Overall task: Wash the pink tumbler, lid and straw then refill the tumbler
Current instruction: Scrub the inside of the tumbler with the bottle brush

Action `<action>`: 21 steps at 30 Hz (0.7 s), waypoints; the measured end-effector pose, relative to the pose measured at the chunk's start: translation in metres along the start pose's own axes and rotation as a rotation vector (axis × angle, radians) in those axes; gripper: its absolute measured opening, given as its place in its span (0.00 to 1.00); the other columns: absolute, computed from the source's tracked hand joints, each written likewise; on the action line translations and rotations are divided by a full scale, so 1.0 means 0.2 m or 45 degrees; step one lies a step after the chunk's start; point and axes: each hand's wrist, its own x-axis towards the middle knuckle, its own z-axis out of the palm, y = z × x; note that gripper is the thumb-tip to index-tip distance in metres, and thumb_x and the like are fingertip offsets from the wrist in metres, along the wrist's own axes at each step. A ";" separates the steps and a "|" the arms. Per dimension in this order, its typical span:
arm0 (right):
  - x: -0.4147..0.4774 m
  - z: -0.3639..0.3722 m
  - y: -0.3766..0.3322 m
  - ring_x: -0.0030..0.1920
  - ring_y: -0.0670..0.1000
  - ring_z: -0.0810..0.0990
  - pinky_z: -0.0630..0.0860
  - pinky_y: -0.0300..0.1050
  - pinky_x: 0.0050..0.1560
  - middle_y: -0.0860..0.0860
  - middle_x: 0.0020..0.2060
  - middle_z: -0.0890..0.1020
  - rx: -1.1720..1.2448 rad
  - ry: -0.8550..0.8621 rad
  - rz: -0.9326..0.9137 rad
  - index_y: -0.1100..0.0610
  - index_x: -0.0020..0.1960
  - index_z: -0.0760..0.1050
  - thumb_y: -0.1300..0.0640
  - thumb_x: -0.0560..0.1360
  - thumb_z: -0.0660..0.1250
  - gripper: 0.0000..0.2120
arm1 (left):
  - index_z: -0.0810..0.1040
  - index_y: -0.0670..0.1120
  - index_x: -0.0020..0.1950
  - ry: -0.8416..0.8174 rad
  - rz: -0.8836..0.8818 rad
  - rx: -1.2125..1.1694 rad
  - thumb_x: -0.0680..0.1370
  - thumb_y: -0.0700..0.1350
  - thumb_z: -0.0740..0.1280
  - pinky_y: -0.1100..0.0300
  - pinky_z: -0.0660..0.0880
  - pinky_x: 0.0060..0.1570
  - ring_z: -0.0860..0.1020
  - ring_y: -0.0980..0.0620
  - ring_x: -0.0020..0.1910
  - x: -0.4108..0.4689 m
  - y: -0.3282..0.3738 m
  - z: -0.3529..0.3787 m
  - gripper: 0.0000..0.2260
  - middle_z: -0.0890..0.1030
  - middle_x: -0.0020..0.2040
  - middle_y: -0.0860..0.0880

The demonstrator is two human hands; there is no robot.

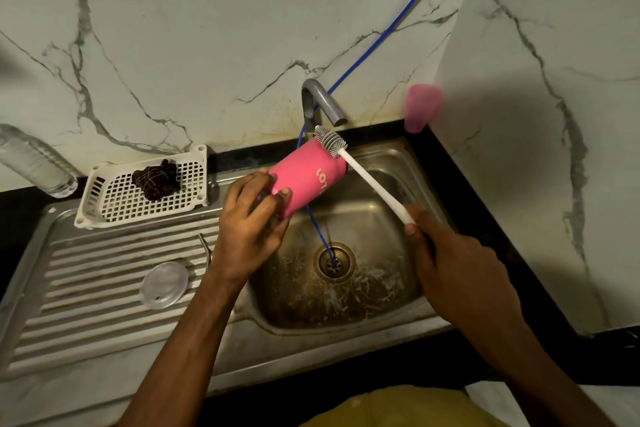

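Observation:
The pink tumbler (306, 173) is tilted on its side above the steel sink basin (377, 291), its mouth toward the tap (320, 102). My left hand (251, 218) grips its base end. My right hand (446, 253) holds the white handle of a bottle brush (367, 177); its grey bristle head (329, 140) rests at the tumbler's mouth rim, outside the cup. A clear round lid (163, 284) lies flat on the ribbed drainboard. A thin straw-like rod (205, 246) lies beside my left wrist.
A white perforated basket (114, 204) holding a dark scrub cloth (156, 178) sits at the drainboard's back. A clear bottle (34, 163) leans at far left. A pink cup (420, 107) stands on the back right counter. A blue hose (320, 236) runs into the drain.

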 end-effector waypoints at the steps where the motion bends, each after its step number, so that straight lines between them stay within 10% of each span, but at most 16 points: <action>1: 0.00 -0.01 0.00 0.31 0.39 0.71 0.62 0.34 0.30 0.42 0.32 0.73 0.001 -0.001 -0.003 0.36 0.75 0.60 0.40 0.82 0.47 0.22 | 0.73 0.42 0.60 0.015 -0.007 0.000 0.72 0.42 0.74 0.48 0.72 0.60 0.74 0.37 0.60 -0.01 0.01 0.00 0.19 0.72 0.63 0.41; 21: -0.13 0.04 -0.02 0.25 0.42 0.74 0.75 0.45 0.25 0.42 0.25 0.71 0.081 0.062 -0.231 0.35 0.73 0.63 0.37 0.82 0.49 0.21 | 0.75 0.40 0.52 0.168 -0.332 -0.086 0.65 0.43 0.83 0.47 0.78 0.51 0.79 0.39 0.55 0.04 -0.01 -0.04 0.23 0.79 0.56 0.36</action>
